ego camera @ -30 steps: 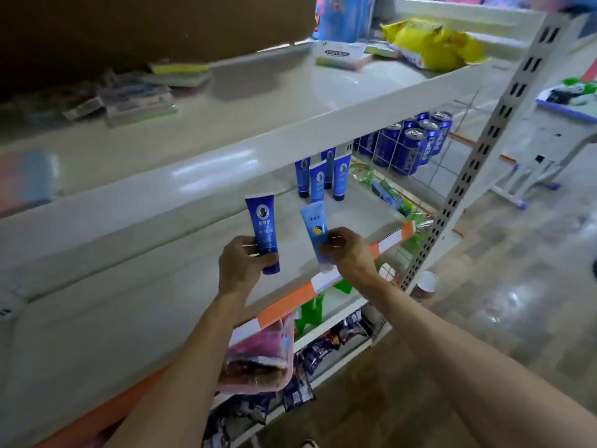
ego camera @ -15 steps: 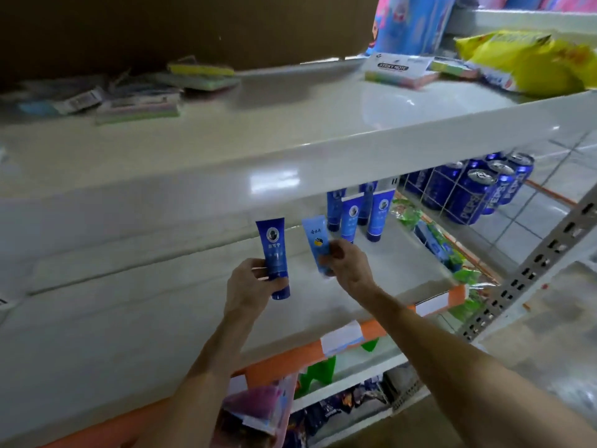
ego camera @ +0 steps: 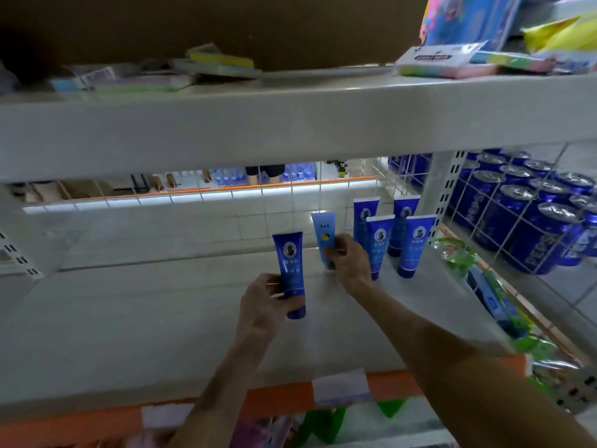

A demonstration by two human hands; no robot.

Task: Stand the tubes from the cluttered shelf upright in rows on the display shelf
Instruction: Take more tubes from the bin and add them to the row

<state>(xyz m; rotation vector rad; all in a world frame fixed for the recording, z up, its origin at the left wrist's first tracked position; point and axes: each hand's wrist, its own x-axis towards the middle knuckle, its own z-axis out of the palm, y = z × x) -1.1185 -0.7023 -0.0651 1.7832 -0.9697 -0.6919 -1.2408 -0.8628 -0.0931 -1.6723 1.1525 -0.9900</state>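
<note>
My left hand (ego camera: pixel 263 305) grips a dark blue tube (ego camera: pixel 289 273), held upright with its cap down, above the white display shelf (ego camera: pixel 161 318). My right hand (ego camera: pixel 350 258) grips a light blue tube (ego camera: pixel 324 236), upright, just left of several dark blue tubes (ego camera: pixel 415 244) that stand cap-down in two rows at the shelf's back right. The light blue tube's lower end is hidden by my fingers, so contact with the shelf is unclear.
A white upper shelf (ego camera: pixel 290 124) overhangs close above, carrying flat packets and boxes. Blue cans (ego camera: pixel 529 221) fill a wire rack to the right. Green and blue packets (ego camera: pixel 491 295) lie along the shelf's right edge. An orange price strip (ego camera: pixel 274 399) marks the front edge.
Both hands have moved deeper into the shelf with their tubes. The light blue tube now sits beside the standing tubes. The camera has dropped lower and closer.
</note>
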